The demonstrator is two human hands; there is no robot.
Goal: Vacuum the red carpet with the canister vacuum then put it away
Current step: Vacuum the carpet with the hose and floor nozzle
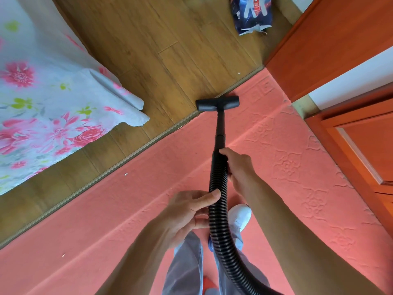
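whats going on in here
A person is vacuuming the red carpet. Their right hand holds the top of the ribbed hose, where it joins the wand, and their left hand holds the hose lower down. The floor nozzle sits at the carpet's edge, against the wooden floor. A few white specks lie on the carpet. The canister is out of view.

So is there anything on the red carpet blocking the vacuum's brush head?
Nothing visible blocks it. The brush head sits at the red carpet's edge by the wooden floor; only tiny white scraps lie on it, to the left.
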